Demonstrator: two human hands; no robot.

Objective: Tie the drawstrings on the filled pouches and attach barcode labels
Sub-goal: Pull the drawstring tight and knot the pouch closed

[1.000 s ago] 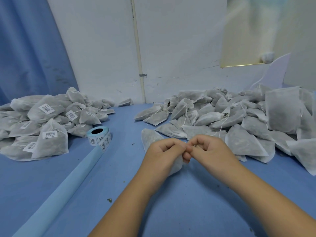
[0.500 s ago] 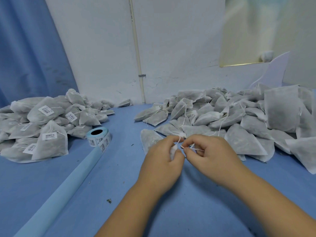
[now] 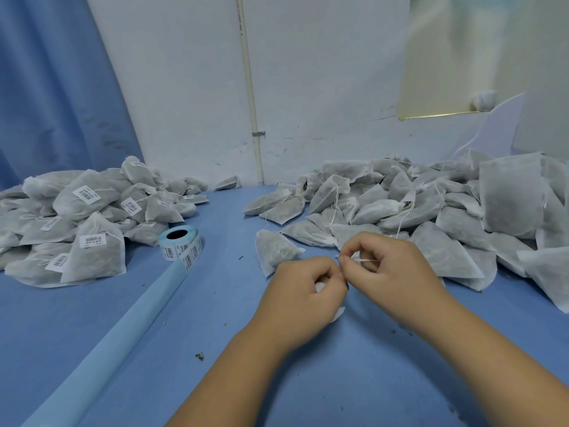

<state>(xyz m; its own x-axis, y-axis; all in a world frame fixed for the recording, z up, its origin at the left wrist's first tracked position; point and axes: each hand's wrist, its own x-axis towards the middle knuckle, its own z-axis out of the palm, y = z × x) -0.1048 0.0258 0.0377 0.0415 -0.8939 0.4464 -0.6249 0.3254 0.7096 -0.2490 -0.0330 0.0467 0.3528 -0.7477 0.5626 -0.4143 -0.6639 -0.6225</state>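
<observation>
A filled grey-white pouch [image 3: 275, 251] lies on the blue table in front of me, its neck gathered under my left hand [image 3: 303, 291], which is closed on it. My right hand [image 3: 388, 263] pinches the pouch's thin white drawstring [image 3: 361, 259] just right of my left hand's fingertips. A pile of unlabelled pouches [image 3: 415, 208] with loose strings spreads across the right side. A pile of pouches with barcode labels [image 3: 80, 217] lies at the left. A roll of barcode labels [image 3: 180, 243] on a blue core stands between the piles.
A long light-blue strip [image 3: 123, 328] runs diagonally from the roll toward the near left. Small dark crumbs [image 3: 199, 356] dot the blue table. A white wall with a vertical pipe [image 3: 251, 97] closes the back, and a blue curtain [image 3: 55, 87] hangs at left.
My left hand has slid toward me along the pouch neck, while my right hand has drawn the string out to the right. More of the pouch body shows.
</observation>
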